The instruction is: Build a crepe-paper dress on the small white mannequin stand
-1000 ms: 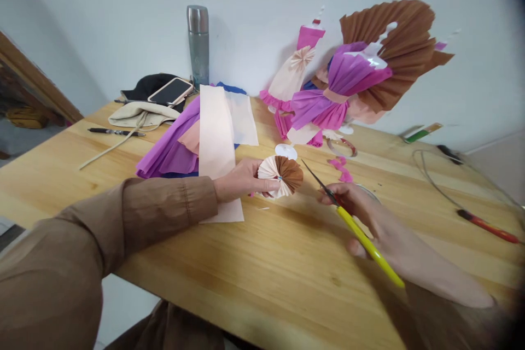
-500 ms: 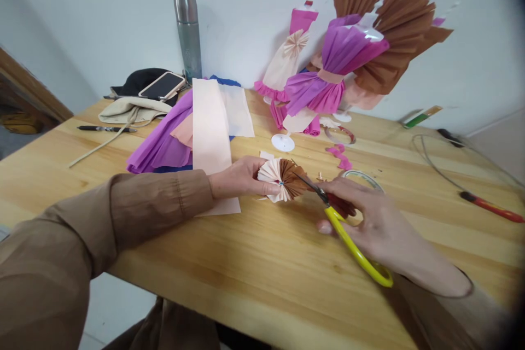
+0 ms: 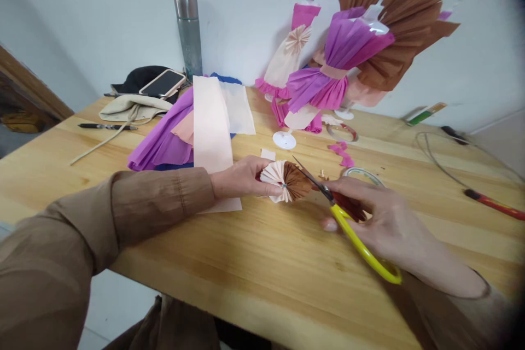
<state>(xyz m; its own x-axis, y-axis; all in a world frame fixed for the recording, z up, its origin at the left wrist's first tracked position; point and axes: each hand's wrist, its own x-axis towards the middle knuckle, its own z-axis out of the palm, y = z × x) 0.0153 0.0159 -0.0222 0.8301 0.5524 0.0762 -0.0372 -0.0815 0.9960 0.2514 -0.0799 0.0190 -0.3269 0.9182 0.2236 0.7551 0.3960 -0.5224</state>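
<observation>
A round pleated paper rosette (image 3: 298, 181), half cream and half brown, is pinched between the thumb and fingers of my left hand (image 3: 248, 178) above the table. Yellow-handled scissors (image 3: 361, 246) lie in my right hand (image 3: 381, 219), their blades pointing up and left at the rosette's brown edge. Whether the blades touch the paper I cannot tell. Under my left forearm lies a long cream paper strip (image 3: 211, 126), on top of folded purple crepe paper (image 3: 168, 136). A small cream scrap (image 3: 268, 154) rests just behind the rosette.
Paper-dressed doll stands (image 3: 340, 60) with a large brown pleated fan (image 3: 394, 16) fill the back. A roll of tape (image 3: 363, 176) and pink scraps (image 3: 342, 154) lie behind my right hand. A thermos (image 3: 188, 38), phone (image 3: 163, 85) and pen (image 3: 107, 127) are at left; a red-handled tool (image 3: 494, 205) is at right.
The view has shifted slightly. My right hand and the scissors have moved a little right and the blades look slightly farther along the brown edge; my left hand keeps its hold.
</observation>
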